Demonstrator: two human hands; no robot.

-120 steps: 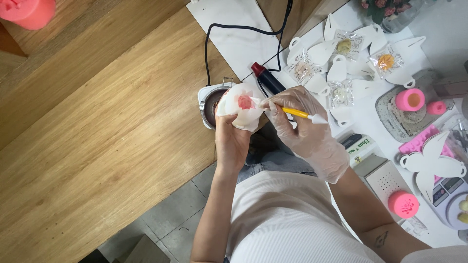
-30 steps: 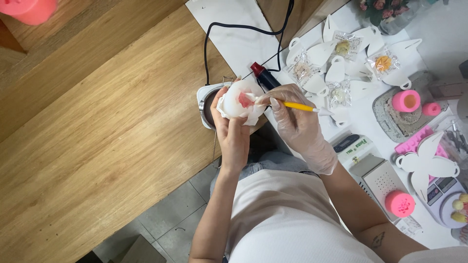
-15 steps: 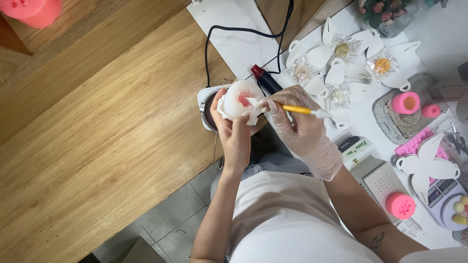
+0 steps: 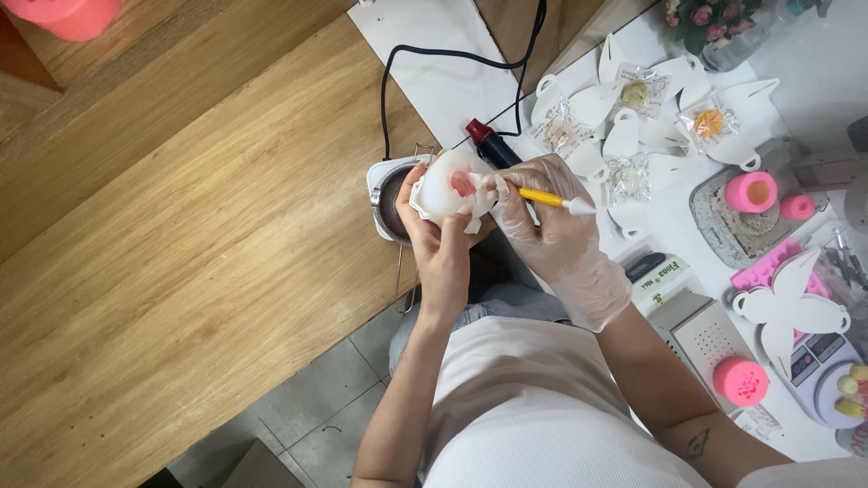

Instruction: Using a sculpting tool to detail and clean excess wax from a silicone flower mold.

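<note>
White mould (image 4: 449, 188), soft and rounded with a pink-red patch showing at its opening, sits cupped in the left hand (image 4: 440, 237), fingers wrapped round its near side and thumb on its left flank, held up over the near edge of the surface (image 4: 181, 235). Right hand (image 4: 553, 237), in a thin clear glove, is pinched round a yellow-handled tool (image 4: 542, 198) with a white end pointing right; its working tip goes into the mould's opening, though the tip itself is hidden, so I can't say how deep. Gloved fingertips press against the mould's right side.

Just behind the mould, a small white melting pot (image 4: 391, 194) with a dark inside stands on the wood, its black cable (image 4: 452, 59) looping away to the far side. A dark tool with a red cap (image 4: 488, 145) lies right beside it. Further right, white cut-out card shapes (image 4: 624, 136) hold small clear packets. Beyond those, a pink cylinder (image 4: 750, 192) rests on a grey tray (image 4: 723, 226). Near right, another pink cylinder (image 4: 740, 380) stands by a white butterfly-shaped card (image 4: 791, 307). Far left corner, a pink container (image 4: 63, 16).
</note>
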